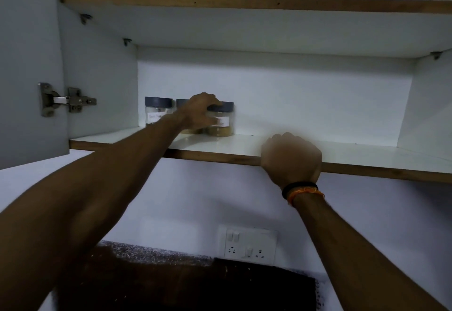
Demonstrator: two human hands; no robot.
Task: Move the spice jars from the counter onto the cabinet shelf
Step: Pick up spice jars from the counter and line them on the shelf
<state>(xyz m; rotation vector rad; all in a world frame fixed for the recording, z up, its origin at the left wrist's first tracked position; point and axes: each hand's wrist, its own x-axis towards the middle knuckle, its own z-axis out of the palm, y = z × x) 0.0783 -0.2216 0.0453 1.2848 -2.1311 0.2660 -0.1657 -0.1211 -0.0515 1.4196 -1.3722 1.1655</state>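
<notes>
Three clear spice jars with dark grey lids stand in a row at the back left of the lower cabinet shelf (244, 143). The left jar (157, 111) stands free. Most of the middle jar (182, 103) is hidden behind my left hand (201, 112). That hand reaches in from the left, its fingers curled over the lid and side of the right jar (223, 125), which holds yellowish powder and carries a white label. My right hand (291, 159) is at the shelf's front edge with its back to the camera and its fingers curled over the edge.
An upper shelf (244, 5) spans the cabinet above. The open cabinet door with its metal hinge (66, 100) is at the left. On the wall below sits a white socket panel (248, 243), above a dark counter surface (183, 286). The shelf to the right of the jars is bare.
</notes>
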